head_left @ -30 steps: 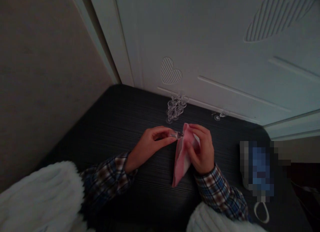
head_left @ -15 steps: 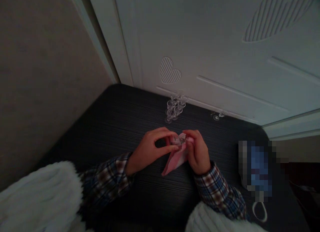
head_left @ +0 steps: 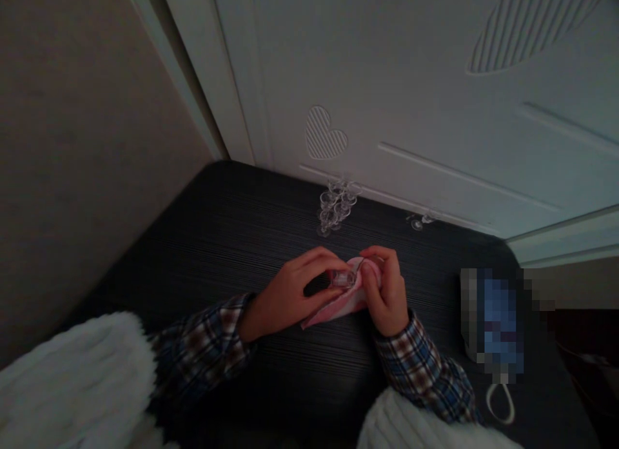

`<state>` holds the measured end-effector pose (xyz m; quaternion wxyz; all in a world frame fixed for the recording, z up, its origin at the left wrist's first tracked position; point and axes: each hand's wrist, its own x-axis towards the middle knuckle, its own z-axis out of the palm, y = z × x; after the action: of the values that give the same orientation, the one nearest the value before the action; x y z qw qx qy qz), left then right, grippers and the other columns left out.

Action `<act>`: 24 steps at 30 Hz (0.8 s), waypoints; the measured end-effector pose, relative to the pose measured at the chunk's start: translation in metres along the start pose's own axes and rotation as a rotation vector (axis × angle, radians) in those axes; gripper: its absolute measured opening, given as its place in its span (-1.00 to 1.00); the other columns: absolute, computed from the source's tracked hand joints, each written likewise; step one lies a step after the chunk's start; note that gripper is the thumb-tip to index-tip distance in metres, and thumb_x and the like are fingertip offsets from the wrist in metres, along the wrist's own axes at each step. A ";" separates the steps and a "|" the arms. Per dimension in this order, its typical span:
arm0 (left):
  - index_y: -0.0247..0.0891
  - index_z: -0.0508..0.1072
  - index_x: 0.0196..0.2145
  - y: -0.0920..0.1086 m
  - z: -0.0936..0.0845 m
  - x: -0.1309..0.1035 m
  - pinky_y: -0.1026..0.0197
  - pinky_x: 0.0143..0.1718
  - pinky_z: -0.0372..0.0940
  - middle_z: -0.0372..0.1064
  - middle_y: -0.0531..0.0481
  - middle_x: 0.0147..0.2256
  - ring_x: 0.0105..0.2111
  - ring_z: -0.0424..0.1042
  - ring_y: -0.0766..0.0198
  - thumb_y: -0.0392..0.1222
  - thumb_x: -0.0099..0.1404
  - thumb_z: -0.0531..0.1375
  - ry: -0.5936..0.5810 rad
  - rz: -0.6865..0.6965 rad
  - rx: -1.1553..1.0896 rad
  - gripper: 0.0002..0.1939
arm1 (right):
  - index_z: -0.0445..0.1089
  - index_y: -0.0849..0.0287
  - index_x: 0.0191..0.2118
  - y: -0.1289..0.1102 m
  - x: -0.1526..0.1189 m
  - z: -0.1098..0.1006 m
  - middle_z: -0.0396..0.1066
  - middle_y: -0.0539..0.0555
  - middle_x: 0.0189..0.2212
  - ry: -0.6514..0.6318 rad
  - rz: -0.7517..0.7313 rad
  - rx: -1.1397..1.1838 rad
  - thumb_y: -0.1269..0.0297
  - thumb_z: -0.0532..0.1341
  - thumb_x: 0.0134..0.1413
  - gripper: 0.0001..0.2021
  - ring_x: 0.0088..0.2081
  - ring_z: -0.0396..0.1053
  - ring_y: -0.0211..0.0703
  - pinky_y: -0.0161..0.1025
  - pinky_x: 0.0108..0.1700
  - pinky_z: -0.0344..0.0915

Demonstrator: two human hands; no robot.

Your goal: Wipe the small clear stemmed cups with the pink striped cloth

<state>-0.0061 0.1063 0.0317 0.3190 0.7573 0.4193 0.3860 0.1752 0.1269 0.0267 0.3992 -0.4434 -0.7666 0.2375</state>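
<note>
Between the thumb and fingers of my left hand (head_left: pixel 293 293) is a small clear glass (head_left: pixel 341 279), tilted on its side. My right hand (head_left: pixel 388 294) is closed on a pink and white cloth (head_left: pixel 355 302), bunched at the foot end or mouth of the glass; I cannot make out which. A loose corner of the cloth hangs down to the left, below the glass. Both hands are just above the dark table (head_left: pixel 232 242). Beyond them, several small clear stemmed glasses (head_left: pixel 337 204) stand in a tight cluster by the white panel.
One or two more small clear glass pieces (head_left: pixel 420 222) are near the panel's base, right of the cluster. A blurred blue and white object (head_left: pixel 500 320) with a white loop (head_left: pixel 501 404) lies at the right. The white panel (head_left: pixel 425 107) with heart reliefs bounds the table's far side.
The cloth has turned in my right hand, and its loose corner now points further left. My left hand has shifted slightly on the glass, which shows more clearly. The view has moved a little.
</note>
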 end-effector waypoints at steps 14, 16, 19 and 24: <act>-0.29 0.36 -0.27 0.000 0.008 0.000 0.31 -0.35 0.22 0.35 0.05 -0.38 -0.38 0.32 0.34 -0.07 0.18 0.13 -0.121 -0.288 -0.304 -0.76 | 0.15 0.16 -0.07 0.003 -0.008 0.007 0.35 0.12 -0.26 -0.030 -0.090 -0.043 0.37 0.04 0.10 -0.76 -0.22 0.36 -0.13 -0.13 -0.20 0.32; -0.29 0.37 -0.28 -0.002 0.006 0.002 0.30 -0.34 0.23 0.36 0.03 -0.37 -0.37 0.33 0.32 -0.05 0.18 0.12 -0.091 -0.321 -0.317 -0.75 | 0.15 0.17 -0.06 0.002 -0.006 0.004 0.35 0.13 -0.24 0.005 -0.101 -0.032 0.37 0.05 0.08 -0.73 -0.20 0.35 -0.11 -0.08 -0.18 0.32; -0.30 0.38 -0.29 -0.005 0.003 0.003 0.31 -0.36 0.23 0.37 0.03 -0.36 -0.36 0.34 0.31 -0.05 0.17 0.13 -0.022 -0.357 -0.348 -0.75 | 0.17 0.16 -0.07 -0.001 0.000 0.000 0.32 0.16 -0.17 0.054 -0.197 -0.053 0.37 0.06 0.06 -0.73 -0.12 0.31 -0.05 0.01 -0.11 0.29; -0.31 0.37 -0.31 -0.007 0.003 0.004 0.32 -0.39 0.23 0.37 0.03 -0.37 -0.37 0.35 0.33 -0.08 0.15 0.16 0.012 -0.414 -0.453 -0.76 | 0.18 0.11 -0.05 -0.003 0.002 -0.003 0.28 0.16 -0.12 0.172 -0.334 -0.156 0.37 0.16 -0.01 -0.65 -0.08 0.27 0.00 0.05 -0.10 0.28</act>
<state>-0.0049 0.1125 0.0264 0.5491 0.5632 0.4698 0.4008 0.1757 0.1274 0.0316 0.4613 -0.3586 -0.8086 0.0691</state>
